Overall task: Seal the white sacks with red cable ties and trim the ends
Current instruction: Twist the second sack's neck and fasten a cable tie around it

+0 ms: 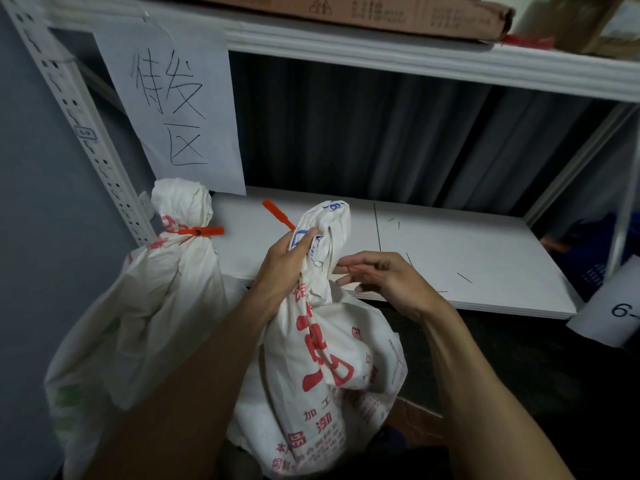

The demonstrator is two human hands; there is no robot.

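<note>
White woven fabric with red print: that was the near sack (329, 358), standing right in front of the person against the edge of the lower shelf board (467, 244). The left hand (285, 268) had the bunched neck gripped tight, fingers curled round the cloth and thumb lying up along it. A red cable tie (278, 213) stuck its flat head end up and to the left from behind that hand. On the other side of the neck, the right hand (384, 280) pinched a thin red tail between thumb and fingertips, the rest of the fingers loosely bent. Couldn't tell if the tail was threaded through the head, the left hand hid that bit.

Just beside it on the left sat the far sack (162, 306), neck already cinched by a second red tie (201, 232), tab pointing right and the cloth puffed out above it. Behind that one hung a handwritten paper sign (180, 109). A flat cardboard box (381, 12) lay on the upper shelf (415, 60).
</note>
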